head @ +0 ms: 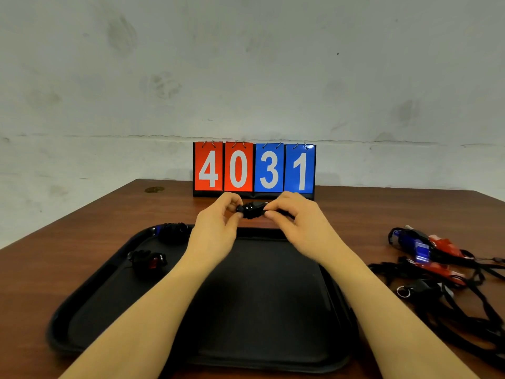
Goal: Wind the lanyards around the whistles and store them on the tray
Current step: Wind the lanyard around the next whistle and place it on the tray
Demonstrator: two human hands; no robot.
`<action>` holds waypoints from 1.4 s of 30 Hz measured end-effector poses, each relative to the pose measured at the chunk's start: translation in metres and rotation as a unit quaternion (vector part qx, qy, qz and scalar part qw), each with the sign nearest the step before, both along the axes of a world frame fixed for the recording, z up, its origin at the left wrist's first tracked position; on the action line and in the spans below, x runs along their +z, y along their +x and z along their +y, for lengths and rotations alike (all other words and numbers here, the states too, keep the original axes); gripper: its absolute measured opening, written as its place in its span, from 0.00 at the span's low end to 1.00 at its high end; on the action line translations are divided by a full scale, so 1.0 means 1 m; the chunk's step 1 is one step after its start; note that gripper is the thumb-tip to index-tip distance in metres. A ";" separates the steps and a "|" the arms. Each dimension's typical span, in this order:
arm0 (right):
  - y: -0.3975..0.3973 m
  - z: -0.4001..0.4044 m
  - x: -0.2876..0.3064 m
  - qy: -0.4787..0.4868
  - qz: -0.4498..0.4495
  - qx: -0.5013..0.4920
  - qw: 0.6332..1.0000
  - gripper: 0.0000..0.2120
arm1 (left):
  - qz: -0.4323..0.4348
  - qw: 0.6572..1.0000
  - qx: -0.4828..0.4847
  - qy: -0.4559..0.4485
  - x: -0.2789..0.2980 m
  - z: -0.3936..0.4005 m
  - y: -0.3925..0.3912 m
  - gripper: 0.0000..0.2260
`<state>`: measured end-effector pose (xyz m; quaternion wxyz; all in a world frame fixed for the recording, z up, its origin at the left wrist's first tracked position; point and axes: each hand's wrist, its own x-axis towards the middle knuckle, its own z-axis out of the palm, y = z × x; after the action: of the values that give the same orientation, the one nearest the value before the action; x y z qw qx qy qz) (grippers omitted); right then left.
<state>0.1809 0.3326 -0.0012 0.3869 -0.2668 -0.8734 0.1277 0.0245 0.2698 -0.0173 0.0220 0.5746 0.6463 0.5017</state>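
Two wound whistles [149, 259] lie on the tray [82, 305] | head: left hand [218, 220] and right hand [292, 217] pinch black whistle [250, 209] above tray's far rim | judgement: keep wraps snug, tuck end | loose whistles [426, 250] right of tray

Two bare forearms enter from bottom edge of head view. No sleeves visible; arms uncovered from frame edge to wrist. Left hand [218, 218]: bare, no glove, no ring or watch seen. Right hand [293, 217]: bare, no glove, no ring or wristband seen. Fingernails short, unpainted where visible. Both hands slightly motion-blurred; finer detail cannot be told.
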 end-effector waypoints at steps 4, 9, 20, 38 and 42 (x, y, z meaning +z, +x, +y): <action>-0.002 0.002 -0.006 0.151 -0.021 -0.026 0.988 0.08 | 0.034 0.999 -0.011 0.001 0.000 -0.001 0.000 0.08; -0.002 0.004 -0.007 0.115 0.009 -0.038 0.993 0.09 | 0.058 0.998 -0.030 -0.004 0.000 -0.002 0.003 0.09; -0.001 0.003 -0.003 -0.011 0.116 -0.030 0.993 0.07 | 0.137 0.989 -0.056 0.022 0.001 -0.007 0.001 0.09; 0.015 0.012 0.008 -0.341 0.235 0.087 0.906 0.04 | -0.076 0.980 -0.183 -0.018 0.014 -0.015 0.010 0.07; 0.012 0.009 0.008 -0.332 0.248 0.108 0.904 0.05 | -0.163 0.968 -0.189 0.009 0.015 -0.014 0.012 0.06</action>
<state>0.1932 0.3414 0.0067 0.4641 -0.2436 -0.6797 0.5131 0.0367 0.2559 -0.0026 0.2160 0.5970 0.5093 0.5810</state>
